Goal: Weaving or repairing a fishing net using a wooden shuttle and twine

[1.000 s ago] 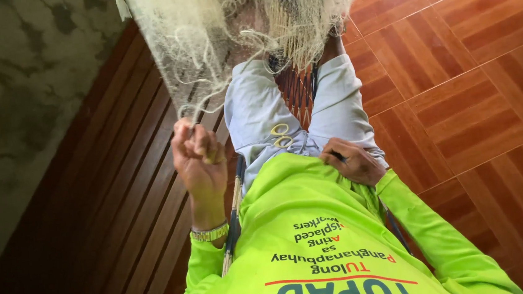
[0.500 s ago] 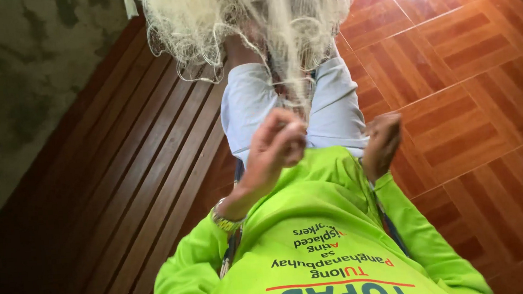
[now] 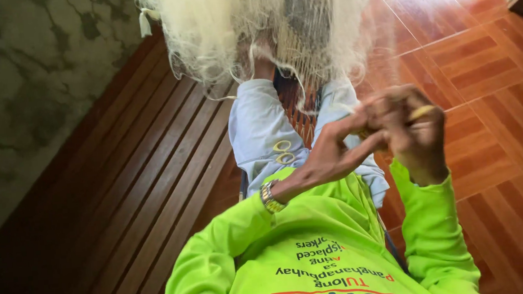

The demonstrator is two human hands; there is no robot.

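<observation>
A pale cream fishing net hangs down over my knees in light blue shorts. My left hand, with a metal watch on its wrist, reaches right and pinches a pale strand of net twine against my right hand. My right hand is closed around a small yellow netting needle, of which only an end shows. Both hands touch, raised in front of my right knee. Small scissors with yellow handles lie on my left thigh. My sleeves are neon green.
I sit on a dark wooden slatted bench. A rough grey concrete wall is at the left. Red-brown patterned floor tiles spread to the right, with bright light at the top right.
My left hand has moved from beside my left thigh up and to the right, and now meets my right hand. My right hand has risen with the yellow needle.
</observation>
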